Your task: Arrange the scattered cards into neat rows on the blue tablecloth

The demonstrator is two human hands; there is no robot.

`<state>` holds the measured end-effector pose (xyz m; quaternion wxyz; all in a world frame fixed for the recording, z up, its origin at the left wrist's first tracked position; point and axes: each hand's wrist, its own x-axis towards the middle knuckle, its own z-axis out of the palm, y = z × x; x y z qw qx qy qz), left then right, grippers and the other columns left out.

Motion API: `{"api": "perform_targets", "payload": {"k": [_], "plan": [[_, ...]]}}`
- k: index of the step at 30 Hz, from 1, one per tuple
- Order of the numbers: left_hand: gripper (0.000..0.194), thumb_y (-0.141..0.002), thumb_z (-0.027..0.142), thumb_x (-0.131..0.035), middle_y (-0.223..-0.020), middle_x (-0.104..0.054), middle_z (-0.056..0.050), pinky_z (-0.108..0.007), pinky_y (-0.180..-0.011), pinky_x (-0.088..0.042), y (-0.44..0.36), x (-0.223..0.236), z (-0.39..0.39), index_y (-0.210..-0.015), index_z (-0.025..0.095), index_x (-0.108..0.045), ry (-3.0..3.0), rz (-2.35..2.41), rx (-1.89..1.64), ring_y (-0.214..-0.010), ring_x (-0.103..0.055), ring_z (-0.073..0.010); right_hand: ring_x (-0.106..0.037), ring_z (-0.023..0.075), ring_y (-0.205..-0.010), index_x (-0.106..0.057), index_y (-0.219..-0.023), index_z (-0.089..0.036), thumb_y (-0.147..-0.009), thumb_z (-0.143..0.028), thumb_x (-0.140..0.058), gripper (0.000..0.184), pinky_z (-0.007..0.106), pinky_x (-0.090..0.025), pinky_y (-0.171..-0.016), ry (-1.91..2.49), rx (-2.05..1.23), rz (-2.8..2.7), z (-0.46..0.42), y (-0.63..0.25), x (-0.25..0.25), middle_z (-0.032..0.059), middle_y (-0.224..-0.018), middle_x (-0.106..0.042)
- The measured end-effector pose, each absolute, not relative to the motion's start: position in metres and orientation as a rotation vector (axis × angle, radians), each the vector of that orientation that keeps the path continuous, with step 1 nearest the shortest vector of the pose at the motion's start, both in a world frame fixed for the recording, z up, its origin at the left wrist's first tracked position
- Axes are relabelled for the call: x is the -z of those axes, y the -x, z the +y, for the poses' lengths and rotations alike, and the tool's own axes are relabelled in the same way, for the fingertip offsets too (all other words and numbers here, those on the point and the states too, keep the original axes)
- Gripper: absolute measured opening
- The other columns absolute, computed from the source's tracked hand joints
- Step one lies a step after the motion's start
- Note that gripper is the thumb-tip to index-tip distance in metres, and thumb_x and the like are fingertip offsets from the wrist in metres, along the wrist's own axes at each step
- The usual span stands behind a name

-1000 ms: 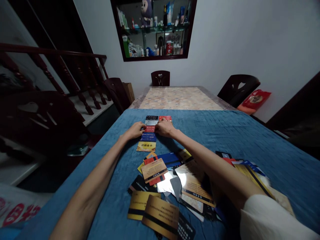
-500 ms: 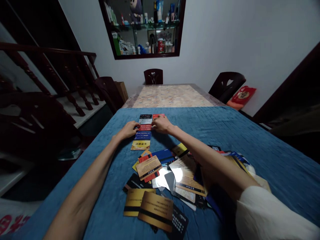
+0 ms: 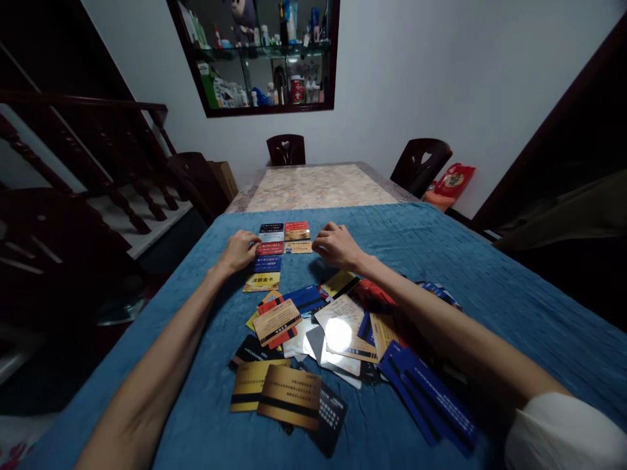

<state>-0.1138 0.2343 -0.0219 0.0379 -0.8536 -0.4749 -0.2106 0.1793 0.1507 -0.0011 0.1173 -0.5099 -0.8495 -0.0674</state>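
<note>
My left hand (image 3: 240, 250) rests at the left edge of a red card (image 3: 270, 248), its fingers closed around that edge. The red card lies in a left column, below a black card (image 3: 271, 228) and a pale card (image 3: 271, 237) and above a blue card (image 3: 267, 264) and a yellow card (image 3: 261, 282). A second column holds a red card (image 3: 296, 226), a gold card (image 3: 297, 235) and a tan card (image 3: 298, 247). Just right of the tan card is my right hand (image 3: 337, 246), its fingers loosely bent and apart, with nothing seen in them.
Nearer me lies a loose heap with a tan card (image 3: 277, 322), a brown-gold card (image 3: 289, 397), a dark card (image 3: 329, 418) and fanned blue cards (image 3: 435, 398). A blue cloth (image 3: 196, 365) covers the near table. Beyond stand dark chairs (image 3: 422, 166).
My right hand has drawn away to the right, uncovering the tan and gold cards of the second column. My left hand stays beside the red card. The whole view has shifted.
</note>
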Motion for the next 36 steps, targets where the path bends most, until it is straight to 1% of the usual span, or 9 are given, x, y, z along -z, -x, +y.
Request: {"api": "perform_targets", "payload": {"k": [4, 9, 12, 17, 20, 24, 28, 33, 36], "plan": [[0.030, -0.088, 0.026, -0.049, -0.093, -0.074, -0.010, -0.040, -0.090, -0.048, 0.098, 0.010, 0.218, -0.093, 0.018, -0.077, 2.650, -1.408, 0.683, -0.096, -0.060, -0.0268, -0.045, 0.0260, -0.115, -0.075, -0.099, -0.021, -0.098, -0.025, -0.050, 0.026, 0.038, -0.028, -0.085, 1.481, 0.212, -2.451, 0.132, -0.202, 0.008, 0.0090, -0.110, -0.073], [0.030, -0.089, 0.023, -0.048, -0.093, -0.074, -0.010, -0.040, -0.090, -0.047, 0.073, 0.000, 0.192, -0.092, 0.017, -0.077, 2.687, -1.333, 0.695, -0.098, -0.059, -0.0257, -0.045, 0.0263, -0.114, -0.075, -0.098, -0.023, -0.097, -0.025, -0.051, 0.025, 0.038, -0.028, -0.085, 1.460, 0.198, -2.455, 0.111, -0.227, 0.014, 0.0091, -0.109, -0.073], [0.027, -0.090, 0.023, -0.050, -0.094, -0.073, -0.009, -0.039, -0.089, -0.047, 0.054, 0.000, 0.173, -0.091, 0.018, -0.076, 2.741, -1.275, 0.695, -0.100, -0.058, -0.0252, -0.046, 0.0267, -0.113, -0.075, -0.102, -0.023, -0.095, -0.026, -0.054, 0.023, 0.037, -0.030, -0.084, 1.450, 0.150, -2.469, 0.102, -0.239, 0.016, 0.0093, -0.109, -0.072], [0.026, -0.091, 0.019, -0.050, -0.092, -0.072, -0.010, -0.040, -0.091, -0.047, 0.021, 0.005, 0.140, -0.084, 0.018, -0.075, 2.833, -1.145, 0.589, -0.101, -0.057, -0.0257, -0.049, 0.0260, -0.111, -0.074, -0.110, -0.023, -0.092, -0.025, -0.059, 0.024, 0.036, -0.035, -0.085, 1.385, 0.051, -2.523, 0.097, -0.250, 0.020, 0.0098, -0.112, -0.072], [0.024, -0.090, 0.017, -0.052, -0.092, -0.072, -0.009, -0.040, -0.092, -0.045, 0.003, 0.007, 0.122, -0.086, 0.019, -0.075, 2.877, -1.071, 0.493, -0.104, -0.056, -0.0254, -0.050, 0.0260, -0.109, -0.074, -0.110, -0.023, -0.092, -0.026, -0.060, 0.024, 0.037, -0.036, -0.086, 1.331, 0.005, -2.527, 0.098, -0.253, 0.025, 0.0097, -0.113, -0.071], [0.024, -0.091, 0.015, -0.051, -0.091, -0.072, -0.009, -0.040, -0.090, -0.044, -0.018, 0.006, 0.106, -0.082, 0.019, -0.073, 2.877, -1.078, 0.366, -0.105, -0.056, -0.0261, -0.052, 0.0258, -0.107, -0.074, -0.112, -0.022, -0.091, -0.024, -0.059, 0.025, 0.038, -0.038, -0.087, 1.264, -0.030, -2.546, 0.100, -0.256, 0.028, 0.0095, -0.116, -0.071], [0.020, -0.090, 0.015, -0.053, -0.095, -0.073, -0.009, -0.041, -0.089, -0.043, -0.029, 0.007, 0.100, -0.082, 0.018, -0.071, 2.906, -1.068, 0.277, -0.108, -0.056, -0.0275, -0.052, 0.0255, -0.102, -0.074, -0.110, -0.022, -0.094, -0.026, -0.055, 0.025, 0.038, -0.039, -0.087, 1.267, -0.040, -2.553, 0.095, -0.254, 0.029, 0.0094, -0.117, -0.071], [0.020, -0.090, 0.013, -0.054, -0.098, -0.073, -0.009, -0.041, -0.090, -0.041, -0.028, 0.010, 0.101, -0.088, 0.017, -0.073, 2.898, -1.084, 0.266, -0.111, -0.054, -0.0273, -0.051, 0.0271, -0.108, -0.072, -0.113, -0.021, -0.085, -0.017, -0.059, 0.031, 0.039, -0.038, -0.088, 1.332, -0.085, -2.592, 0.092, -0.248, 0.035, 0.0081, -0.124, -0.069], [0.022, -0.091, 0.014, -0.052, -0.099, -0.073, -0.010, -0.041, -0.090, -0.041, -0.027, 0.012, 0.100, -0.089, 0.017, -0.073, 2.932, -1.075, 0.248, -0.111, -0.053, -0.0270, -0.050, 0.0288, -0.111, -0.073, -0.112, -0.022, -0.082, -0.015, -0.057, 0.034, 0.039, -0.038, -0.086, 1.379, -0.114, -2.602, 0.093, -0.248, 0.038, 0.0077, -0.127, -0.068]]}}
